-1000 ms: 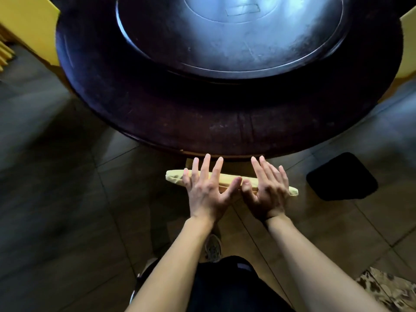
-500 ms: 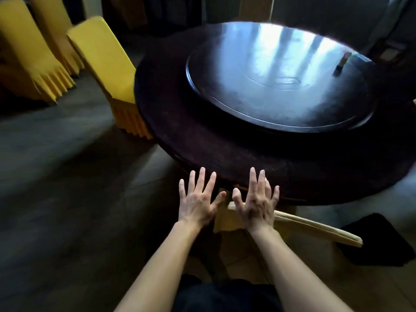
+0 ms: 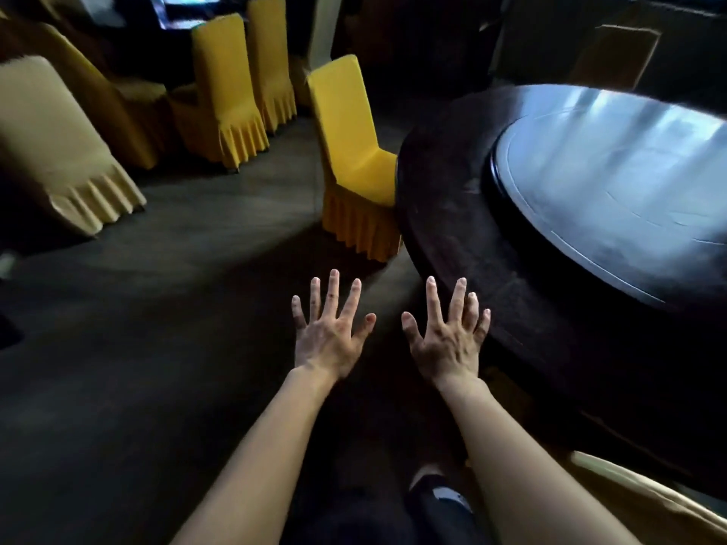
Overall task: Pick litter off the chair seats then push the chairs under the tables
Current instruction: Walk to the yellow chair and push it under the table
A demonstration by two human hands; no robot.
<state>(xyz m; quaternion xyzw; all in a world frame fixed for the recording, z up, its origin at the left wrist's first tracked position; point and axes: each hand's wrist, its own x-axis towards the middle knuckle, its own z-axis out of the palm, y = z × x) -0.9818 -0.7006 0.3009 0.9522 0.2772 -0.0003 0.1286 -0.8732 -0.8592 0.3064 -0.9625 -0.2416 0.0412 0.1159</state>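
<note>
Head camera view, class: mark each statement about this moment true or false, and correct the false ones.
1. Both hands are open with fingers spread. True: the left hand and the right hand hold nothing.
2. The table is square. False: the table is round, with a round disc in its middle.
3. A yellow chair stands right against the table's edge. True: the nearest chair has its seat at the rim.
4. The right hand grips a chair back. False: it touches no chair and is held out near the table's rim.
5. More yellow chairs stand further back on the left. True: the far chairs are away from the table.
</note>
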